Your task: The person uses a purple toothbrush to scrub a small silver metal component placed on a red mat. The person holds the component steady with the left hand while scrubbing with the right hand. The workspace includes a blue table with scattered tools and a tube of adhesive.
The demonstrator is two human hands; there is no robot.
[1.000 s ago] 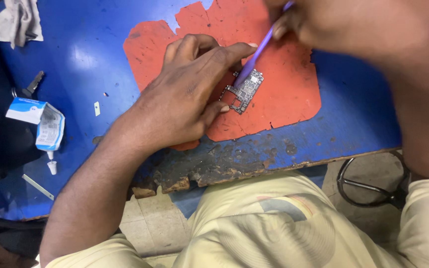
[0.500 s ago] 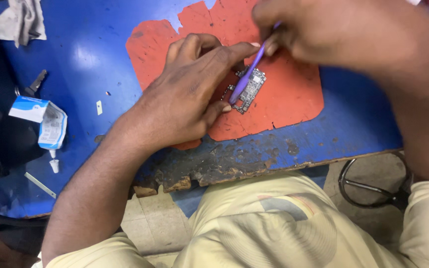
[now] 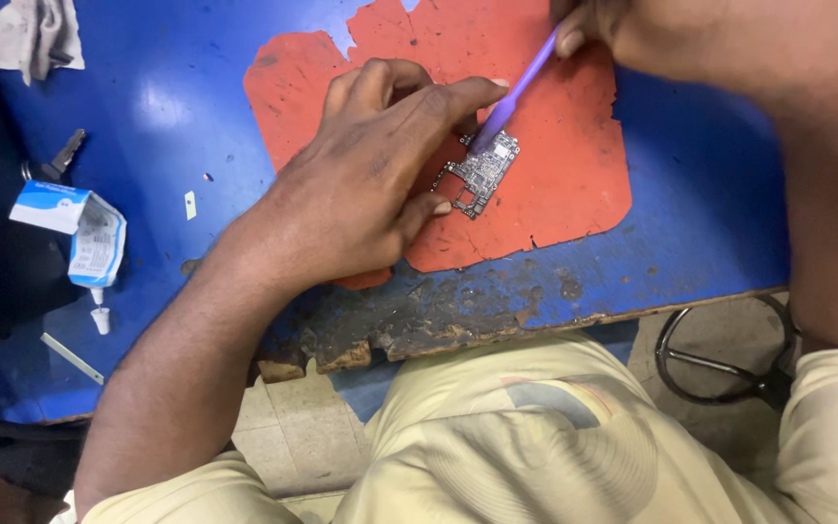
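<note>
A small grey circuit board (image 3: 482, 175) lies on a worn orange mat (image 3: 555, 184) on the blue table (image 3: 177, 107). My left hand (image 3: 361, 184) presses down on the board's left side, thumb at its lower edge and forefinger stretched over its top. My right hand (image 3: 691, 39), at the upper right, grips a purple brush (image 3: 516, 92) by its handle. The brush slants down to the left and its head rests on the board's upper end, just under my left forefinger.
A squeezed white and blue tube (image 3: 84, 238) with a loose cap (image 3: 101, 320) lies at the table's left, near a grey cloth (image 3: 31, 34) and a dark metal tool (image 3: 60, 155). The table's front edge (image 3: 419, 335) is chipped. A stool's metal ring (image 3: 720, 364) shows below right.
My right hand has drawn back up and to the right, pulling the brush head from the board's middle to its upper end. My left hand stays on the board.
</note>
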